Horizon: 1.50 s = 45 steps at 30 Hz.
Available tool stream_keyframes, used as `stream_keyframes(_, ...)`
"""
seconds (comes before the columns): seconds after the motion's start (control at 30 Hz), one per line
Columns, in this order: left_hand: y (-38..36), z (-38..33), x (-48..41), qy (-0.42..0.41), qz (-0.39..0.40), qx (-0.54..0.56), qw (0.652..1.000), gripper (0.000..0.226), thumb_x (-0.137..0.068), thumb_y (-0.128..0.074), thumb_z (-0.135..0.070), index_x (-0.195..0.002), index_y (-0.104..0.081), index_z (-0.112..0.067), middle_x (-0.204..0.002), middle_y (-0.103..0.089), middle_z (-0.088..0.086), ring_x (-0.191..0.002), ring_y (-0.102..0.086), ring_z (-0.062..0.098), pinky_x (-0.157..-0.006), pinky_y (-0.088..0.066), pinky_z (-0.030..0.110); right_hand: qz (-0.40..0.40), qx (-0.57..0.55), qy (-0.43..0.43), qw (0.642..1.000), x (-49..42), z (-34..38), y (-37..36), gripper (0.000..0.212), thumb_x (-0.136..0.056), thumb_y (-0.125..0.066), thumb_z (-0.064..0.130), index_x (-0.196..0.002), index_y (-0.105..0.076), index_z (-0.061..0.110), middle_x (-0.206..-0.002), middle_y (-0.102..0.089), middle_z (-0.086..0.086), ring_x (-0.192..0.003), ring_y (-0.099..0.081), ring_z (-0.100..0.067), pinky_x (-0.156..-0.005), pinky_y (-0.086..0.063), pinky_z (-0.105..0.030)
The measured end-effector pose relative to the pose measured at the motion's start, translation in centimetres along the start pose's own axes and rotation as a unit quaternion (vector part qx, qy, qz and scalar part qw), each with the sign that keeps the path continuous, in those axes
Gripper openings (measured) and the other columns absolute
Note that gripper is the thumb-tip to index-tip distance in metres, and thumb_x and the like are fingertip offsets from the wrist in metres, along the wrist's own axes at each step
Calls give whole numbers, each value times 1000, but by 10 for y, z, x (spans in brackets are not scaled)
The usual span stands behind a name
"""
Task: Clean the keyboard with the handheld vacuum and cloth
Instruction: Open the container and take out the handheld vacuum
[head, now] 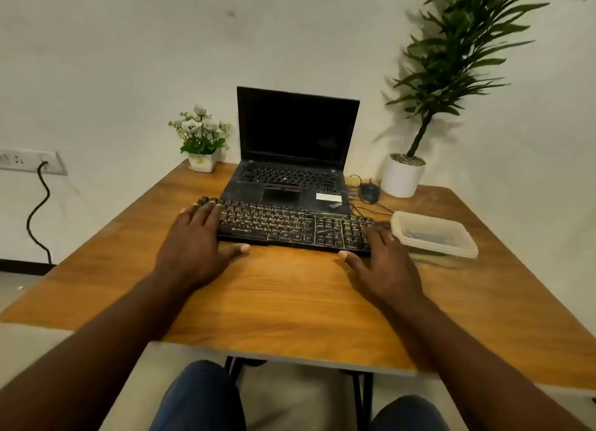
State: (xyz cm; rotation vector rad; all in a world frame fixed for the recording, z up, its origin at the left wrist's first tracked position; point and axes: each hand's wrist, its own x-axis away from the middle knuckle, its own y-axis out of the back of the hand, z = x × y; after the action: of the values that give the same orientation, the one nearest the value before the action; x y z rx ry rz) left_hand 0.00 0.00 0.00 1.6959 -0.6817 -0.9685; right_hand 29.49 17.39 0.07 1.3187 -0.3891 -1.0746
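The keyboard point(290, 226) is lying on the table point(290, 295) before the laptop point(290, 159); a plastic container point(433, 234) is sitting just beside its right end, a mouse point(369, 192) and potted plant point(403, 179) behind.

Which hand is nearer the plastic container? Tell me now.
Right. The right hand rests on the keyboard's right end, just beside the plastic container; the left hand is at the keyboard's far left end.

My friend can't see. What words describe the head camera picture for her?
A person's left hand and right hand rest on the ends of a black keyboard on a wooden table. An open laptop stands behind it.
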Motion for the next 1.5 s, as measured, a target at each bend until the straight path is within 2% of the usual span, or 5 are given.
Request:
stream_keyframes(0.13,-12,17,2,75,-35,37,996,123,-72,-23,-103,-164,-17,-21,-170,-18,15,-153,-17,44,-125,-21,57,-33,-38,-38,998,2,-3,-11,77,-95,-55,68,-155,-37,22,-161,-41,-7,-145,-41,-29,-111,-43,-44)
stream_keyframes(0.3,-15,14,-3,80,-27,89,993,123,-70,-30,-104,-164,-10,-27,-171,-11,13,-149,-25,46,-118,-33,61,-38,-74,-78,993,-1,-7,-14,78,-94,-59,67,-156,-38,24,-157,-47,-9,-141,-46,-31,-107,-46,-46)
stream_keyframes(0.5,-13,13,2,82,-69,86,990,114,-74,-38,-100,-160,-21,-28,-163,-26,14,-137,-43,47,-107,-42,64,-63,-134,-105,983,-4,-12,-17,73,-91,-67,63,-149,-46,25,-147,-57,-6,-132,-54,-27,-101,-50,-43)
stream_keyframes(1.07,-8,-4,41,77,-78,60,992,106,-76,-43,-97,-158,-26,-32,-157,-29,15,-132,-46,47,-102,-42,66,-134,-170,-136,967,20,-30,-5,45,-89,-75,52,-121,-60,23,-120,-67,1,-108,-63,-20,-90,-57,-43)
stream_keyframes(1.5,1,-11,64,110,-94,61,988,103,-76,-34,-99,-155,-31,-32,-147,-37,20,-128,-46,48,-100,-38,67,-154,-173,-147,962,36,-27,8,36,-91,-75,45,-116,-64,22,-111,-69,4,-98,-62,-15,-81,-54,-34)
